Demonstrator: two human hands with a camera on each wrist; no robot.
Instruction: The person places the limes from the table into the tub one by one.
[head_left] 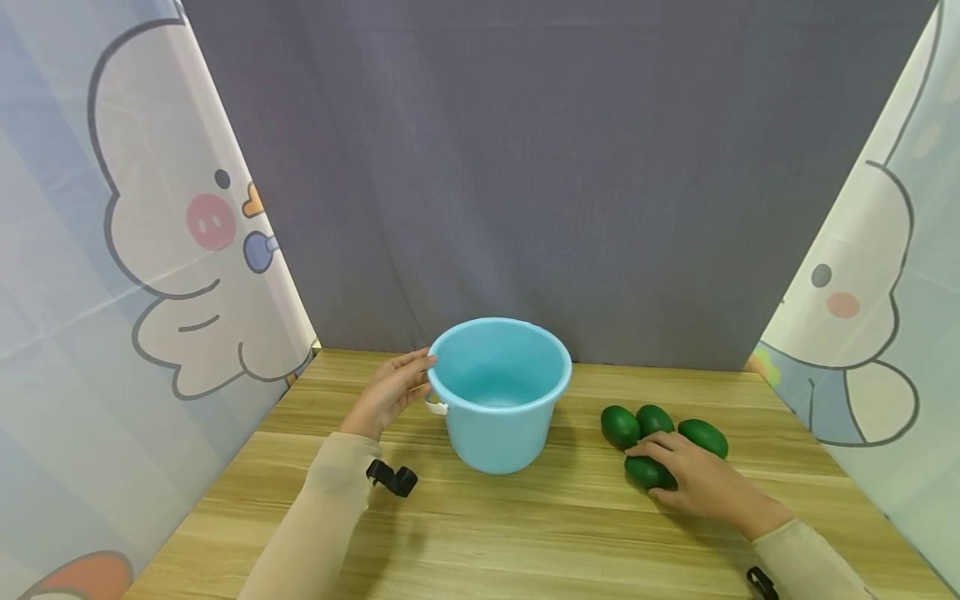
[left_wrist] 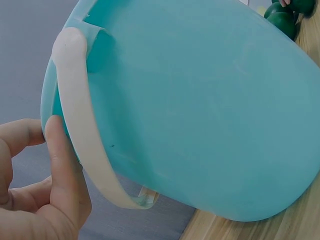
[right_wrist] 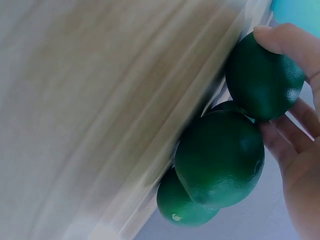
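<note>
A light blue plastic bucket (head_left: 501,437) stands upright on the wooden table, its mouth facing up. At the bucket's left side my left hand (head_left: 392,390) pinches the rim, thumb on the outside below it and fingers on the other side. The white handle (left_wrist: 82,125) hangs down beside that thumb. Over to the right, my right hand (head_left: 701,477) holds a smooth dark green oval fruit (right_wrist: 265,77) between thumb and fingers, low over the table. Several more fruits of the same kind lie close around it, one (head_left: 620,427) nearest the bucket and another (head_left: 705,437) behind the knuckles.
The wooden table (head_left: 525,533) reaches back to a dark grey curtain (head_left: 525,167). Pale cloths with cartoon figures hang at the left (head_left: 67,350) and right (head_left: 930,467). A black strap with a small mount (head_left: 392,477) sits on the left wrist.
</note>
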